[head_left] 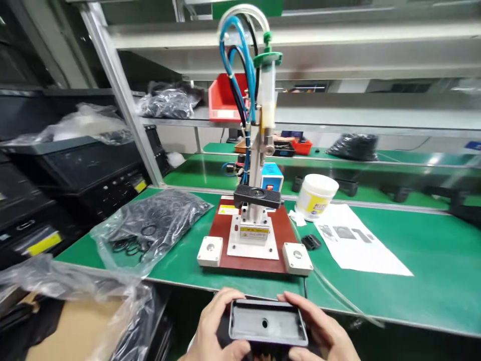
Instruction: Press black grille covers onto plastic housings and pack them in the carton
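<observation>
Gripping a black housing (283,328) by both ends, likely to keep its hollow side steady and in view.
It sits between the left hand (216,328) and right hand (321,328), fingers and thumbs closed on its edges, nearer than the green bench (432,296); beyond stands a syringe-fitted press (254,233), perhaps central for easy reach.

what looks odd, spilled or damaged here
Nothing plainly spilled or damaged. The white plastic tub with a yellow label appears tilted, possibly from lens distortion. The black rectangular hollow part held between left hand and right hand looks intact.
</observation>
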`<state>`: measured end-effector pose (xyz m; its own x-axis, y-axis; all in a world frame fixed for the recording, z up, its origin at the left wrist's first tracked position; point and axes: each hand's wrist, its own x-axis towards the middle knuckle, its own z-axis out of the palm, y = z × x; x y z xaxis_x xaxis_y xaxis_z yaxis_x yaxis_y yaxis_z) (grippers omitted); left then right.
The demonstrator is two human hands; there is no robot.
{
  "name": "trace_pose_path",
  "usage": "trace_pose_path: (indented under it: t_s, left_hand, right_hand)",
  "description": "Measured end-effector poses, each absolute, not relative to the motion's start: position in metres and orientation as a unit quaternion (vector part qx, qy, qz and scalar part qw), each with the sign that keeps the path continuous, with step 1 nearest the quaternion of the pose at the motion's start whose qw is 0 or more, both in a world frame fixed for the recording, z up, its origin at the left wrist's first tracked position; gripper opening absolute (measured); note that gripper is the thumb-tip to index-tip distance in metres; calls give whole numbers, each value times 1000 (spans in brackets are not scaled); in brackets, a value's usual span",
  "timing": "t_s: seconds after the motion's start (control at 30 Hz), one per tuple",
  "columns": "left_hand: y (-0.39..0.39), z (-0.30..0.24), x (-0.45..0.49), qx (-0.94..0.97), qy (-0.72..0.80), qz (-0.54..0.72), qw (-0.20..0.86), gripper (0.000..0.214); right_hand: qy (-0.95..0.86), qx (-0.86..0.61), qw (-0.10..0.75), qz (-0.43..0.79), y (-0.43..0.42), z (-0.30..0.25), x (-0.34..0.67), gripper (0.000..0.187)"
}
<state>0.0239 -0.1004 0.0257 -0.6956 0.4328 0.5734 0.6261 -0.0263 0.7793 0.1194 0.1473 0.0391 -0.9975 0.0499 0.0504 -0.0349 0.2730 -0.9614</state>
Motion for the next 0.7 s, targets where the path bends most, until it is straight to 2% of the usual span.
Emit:
trace_pose_path:
  t_s: [0.17, 0.3, 0.43, 0.57, 0.7]
  left_hand:
    - [-105, 38, 17, -397, -711, -566, 128, 58]
    - [-108, 83, -25, -433, -714, -526, 163, 58]
    - [-90, 135, -93, -432, -698, -541, 183, 56]
    - [-67, 162, -143, -416, -688, -572, 163, 60]
    - [-53, 164, -159, -403, -673, -600, 157, 63]
  right_hand:
    - [-831, 22, 104, 546, 141, 54, 109, 62]
    - [-837, 100, 198, 500, 140, 101, 73, 58]
    - [-805, 146, 287, 499, 143, 151, 11, 55]
    - [-783, 145, 317, 515, 152, 174, -38, 54]
    - [-780, 145, 317, 520, 163, 173, -58, 51]
